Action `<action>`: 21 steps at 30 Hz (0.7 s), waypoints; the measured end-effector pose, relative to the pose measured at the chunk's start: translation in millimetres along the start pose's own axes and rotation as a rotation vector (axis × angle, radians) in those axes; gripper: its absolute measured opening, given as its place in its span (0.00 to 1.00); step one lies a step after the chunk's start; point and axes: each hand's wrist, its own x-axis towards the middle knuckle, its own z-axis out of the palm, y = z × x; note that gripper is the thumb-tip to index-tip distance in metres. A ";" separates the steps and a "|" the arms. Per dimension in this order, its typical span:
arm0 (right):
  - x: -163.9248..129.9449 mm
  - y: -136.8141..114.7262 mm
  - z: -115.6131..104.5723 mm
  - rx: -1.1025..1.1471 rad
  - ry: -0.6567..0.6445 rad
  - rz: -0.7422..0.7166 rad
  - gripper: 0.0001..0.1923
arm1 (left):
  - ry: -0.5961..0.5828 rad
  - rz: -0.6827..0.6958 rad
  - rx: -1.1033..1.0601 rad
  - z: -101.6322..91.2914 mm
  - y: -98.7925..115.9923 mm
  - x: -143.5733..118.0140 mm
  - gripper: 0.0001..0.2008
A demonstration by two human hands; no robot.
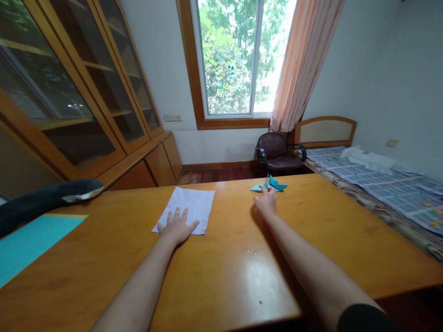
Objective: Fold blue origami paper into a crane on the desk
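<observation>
My left hand (177,228) lies flat with its fingers spread on a creased, pale lilac sheet of paper (194,203). Farther right, at the far edge of the table, two blue folded paper cranes appear to stand close together. The fingers of my right hand (267,202) are bent together at the lighter crane (256,187) and seem to pinch it; the fingertips are partly hidden. Just beside it sits the darker blue crane (278,185), which my hand does not appear to hold.
On the wooden table (221,276), a turquoise sheet (31,240) and a dark, long soft toy (51,196) lie at the left. Behind the table are a glass-fronted cabinet (114,83), a brown armchair (277,150) and a window. A bed (374,180) runs along the right.
</observation>
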 end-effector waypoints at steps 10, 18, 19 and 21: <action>26.0 18.5 8.6 -0.111 -0.169 0.031 0.31 | 0.045 -0.185 -0.036 -19.9 -45.3 10.0 0.41; -16.9 -26.8 17.1 0.153 -0.125 -0.206 0.30 | 0.484 0.193 -0.211 -47.3 19.1 -25.7 0.15; -25.9 -35.1 20.3 0.220 -0.122 -0.235 0.29 | 0.435 0.273 -0.266 -46.6 34.7 -31.7 0.13; -44.4 -48.2 27.6 0.355 -0.081 -0.269 0.27 | 0.353 0.399 -0.349 -39.1 65.3 -41.3 0.08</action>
